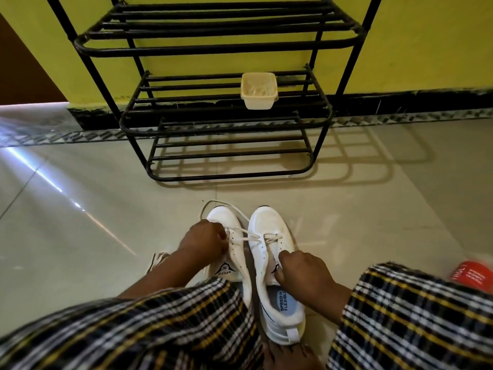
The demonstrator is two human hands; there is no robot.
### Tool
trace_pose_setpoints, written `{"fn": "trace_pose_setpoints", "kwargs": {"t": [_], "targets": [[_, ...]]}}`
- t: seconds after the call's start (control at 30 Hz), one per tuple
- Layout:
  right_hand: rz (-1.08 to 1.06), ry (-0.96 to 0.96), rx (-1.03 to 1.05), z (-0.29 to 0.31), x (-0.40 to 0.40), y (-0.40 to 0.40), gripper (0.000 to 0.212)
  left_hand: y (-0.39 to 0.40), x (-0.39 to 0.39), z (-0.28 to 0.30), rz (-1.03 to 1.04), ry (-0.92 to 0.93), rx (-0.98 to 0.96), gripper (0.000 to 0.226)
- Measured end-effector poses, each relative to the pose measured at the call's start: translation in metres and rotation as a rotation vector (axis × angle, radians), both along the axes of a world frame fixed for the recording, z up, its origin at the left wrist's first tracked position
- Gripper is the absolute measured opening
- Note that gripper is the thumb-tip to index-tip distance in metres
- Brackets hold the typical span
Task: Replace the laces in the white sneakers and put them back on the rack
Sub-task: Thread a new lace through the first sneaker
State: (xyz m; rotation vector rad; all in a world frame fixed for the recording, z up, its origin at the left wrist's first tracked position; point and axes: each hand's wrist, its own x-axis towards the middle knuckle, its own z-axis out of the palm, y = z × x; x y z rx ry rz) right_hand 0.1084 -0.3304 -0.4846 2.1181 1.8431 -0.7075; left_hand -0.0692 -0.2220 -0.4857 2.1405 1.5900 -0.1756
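Observation:
Two white sneakers stand side by side on the tiled floor between my knees, toes pointing at the rack. My left hand pinches a white lace at the upper eyelets of the left sneaker; the lace loops out past the toe and crosses toward the other shoe. My right hand grips the tongue and lace area of the right sneaker, whose blue insole shows behind it. The black metal shoe rack stands ahead against the yellow wall.
A cream plastic tub holding white laces sits on the rack's middle shelf. A red object lies on the floor at far right. Something striped lies by my left wrist. My checked-cloth knees fill the bottom of the view.

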Motion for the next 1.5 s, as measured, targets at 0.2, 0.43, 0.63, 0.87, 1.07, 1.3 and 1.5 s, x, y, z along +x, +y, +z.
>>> {"fn": "trace_pose_setpoints", "kwargs": {"t": [0.2,0.43,0.63,0.87,1.07,1.3,1.5], "targets": [[-0.011,0.043,0.059,-0.014,0.003,0.001,0.031,0.001,-0.007,0.002,0.066,-0.243,-0.027,0.011],[-0.128,0.16,0.025,-0.015,0.007,0.001,0.032,-0.005,-0.001,0.029,0.452,-0.598,-0.436,0.042],[-0.184,0.185,-0.043,-0.008,0.008,0.005,0.036,-0.011,-0.007,0.032,0.432,-0.489,-0.369,0.013],[-0.234,0.458,0.367,0.037,0.006,0.028,0.01,-0.021,-0.008,0.048,-0.02,-0.514,-0.186,0.008],[-0.106,0.891,0.219,0.053,-0.014,0.039,0.023,-0.026,-0.007,0.072,-0.034,-0.856,-0.295,0.007],[-0.294,1.062,0.283,0.071,0.012,0.035,0.013,-0.02,-0.02,0.07,0.132,-1.008,-0.228,0.008],[-0.522,1.051,0.439,0.066,0.035,0.031,0.02,-0.005,-0.029,0.05,0.619,-1.164,-0.154,0.009]]}}
